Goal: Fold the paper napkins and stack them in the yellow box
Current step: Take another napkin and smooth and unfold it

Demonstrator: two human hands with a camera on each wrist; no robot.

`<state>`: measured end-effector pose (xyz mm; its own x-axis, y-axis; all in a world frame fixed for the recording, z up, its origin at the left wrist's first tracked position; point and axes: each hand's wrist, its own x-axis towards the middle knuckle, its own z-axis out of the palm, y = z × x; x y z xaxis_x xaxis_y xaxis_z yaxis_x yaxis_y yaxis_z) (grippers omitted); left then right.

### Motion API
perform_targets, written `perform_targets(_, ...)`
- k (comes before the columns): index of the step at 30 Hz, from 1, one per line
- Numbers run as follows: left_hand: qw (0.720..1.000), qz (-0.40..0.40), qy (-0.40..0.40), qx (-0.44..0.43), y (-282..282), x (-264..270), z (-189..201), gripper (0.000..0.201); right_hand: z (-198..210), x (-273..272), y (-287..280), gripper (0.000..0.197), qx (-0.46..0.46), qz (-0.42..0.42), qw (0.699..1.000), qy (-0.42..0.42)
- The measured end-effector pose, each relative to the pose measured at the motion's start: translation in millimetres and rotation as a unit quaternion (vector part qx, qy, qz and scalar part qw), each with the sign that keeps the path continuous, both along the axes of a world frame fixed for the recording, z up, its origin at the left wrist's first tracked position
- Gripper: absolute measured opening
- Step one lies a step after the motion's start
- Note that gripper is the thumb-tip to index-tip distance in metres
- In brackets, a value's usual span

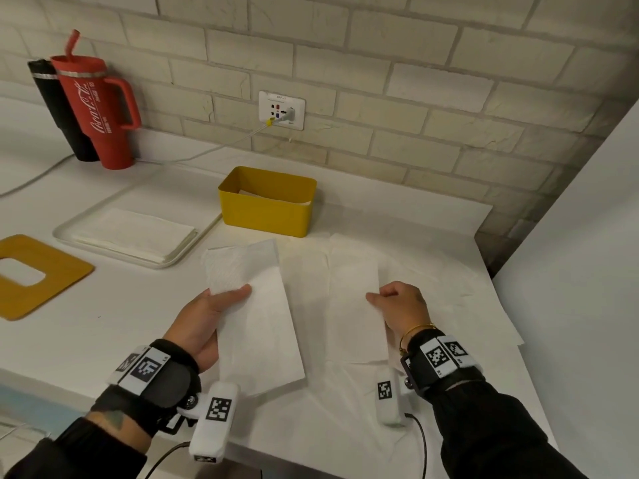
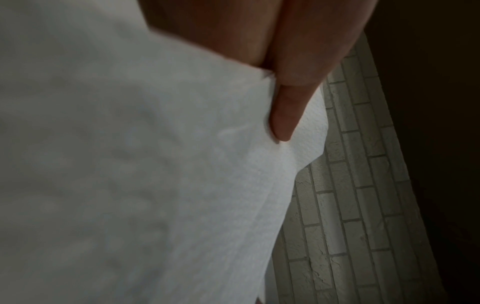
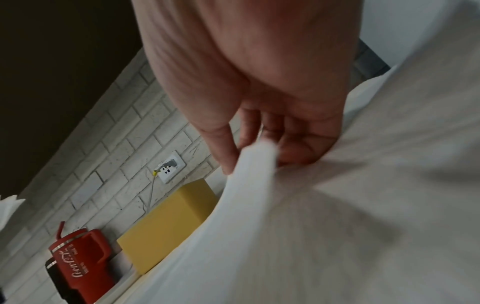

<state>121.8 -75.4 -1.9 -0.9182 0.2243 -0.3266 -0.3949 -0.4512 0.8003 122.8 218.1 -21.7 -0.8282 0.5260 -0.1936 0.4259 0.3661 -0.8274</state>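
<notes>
My left hand (image 1: pixel 228 300) grips a long white napkin (image 1: pixel 262 326) at its left edge, thumb on top, and lifts that side off the table. The left wrist view shows the thumb (image 2: pixel 285 115) pressed on the napkin (image 2: pixel 155 164). My right hand (image 1: pixel 380 299) pinches the edge of a white napkin strip (image 1: pixel 356 305); its fingers (image 3: pixel 226 148) close on that napkin (image 3: pixel 337 226). I cannot tell whether both strips are one sheet. The yellow box (image 1: pixel 266 209) stands behind them with white napkins inside, and also shows in the right wrist view as the box (image 3: pixel 166 224).
A white tray (image 1: pixel 69 236) with a stack of unfolded napkins (image 1: pixel 135 233) lies at left, beside a yellow lid (image 1: pixel 52 281). A red tumbler (image 1: pixel 100 108) and a black bottle (image 1: pixel 55 105) stand by the brick wall. A cable runs from the outlet (image 1: pixel 281 110). White paper (image 1: pixel 449 299) covers the table's right side.
</notes>
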Motion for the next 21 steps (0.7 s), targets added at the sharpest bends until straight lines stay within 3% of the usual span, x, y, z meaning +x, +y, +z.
perform_targets(4, 1.000, -0.007, -0.015, 0.027, 1, 0, 0, 0.023, 24, 1, -5, 0.011, 0.006, 0.015, 0.995, 0.095)
perform_targets(7, 0.999, -0.006, -0.023, 0.031, 2, -1, -1, 0.029, 60, 5, -23, 0.020, -0.045, 0.112, 0.982, 0.145)
perform_targets(9, 0.999, -0.006, -0.024, 0.030, 5, -2, -2, 0.035, 88, 14, -43, 0.027, -0.188, 0.203, 0.938, 0.207)
perform_targets(11, 0.999, -0.012, -0.018, 0.033, 10, -3, -2, 0.036, 109, 20, -60, 0.034, -0.343, 0.256, 0.869, 0.249)
perform_targets(13, 0.999, -0.019, -0.013, 0.037, 15, -3, -2, 0.032, 115, 19, -73, 0.034, -0.412, 0.269, 0.834, 0.248)
perform_targets(15, 0.999, -0.024, -0.016, 0.042, 21, -3, -1, 0.029, 104, 13, -86, 0.027, -0.419, 0.238, 0.851, 0.211)
perform_targets(17, 0.999, -0.027, -0.017, 0.044, 24, -1, 1, 0.034, 86, 11, -98, 0.016, -0.352, 0.211, 0.899, 0.151)
perform_targets(19, 0.999, -0.029, -0.015, 0.041, 24, 0, 3, 0.052, 66, 12, -102, 0.005, -0.270, 0.208, 0.935, 0.098)
perform_targets(21, 0.999, -0.031, -0.011, 0.038, 23, 0, 4, 0.067, 48, 14, -104, 0.007, -0.260, 0.196, 0.943, 0.077)
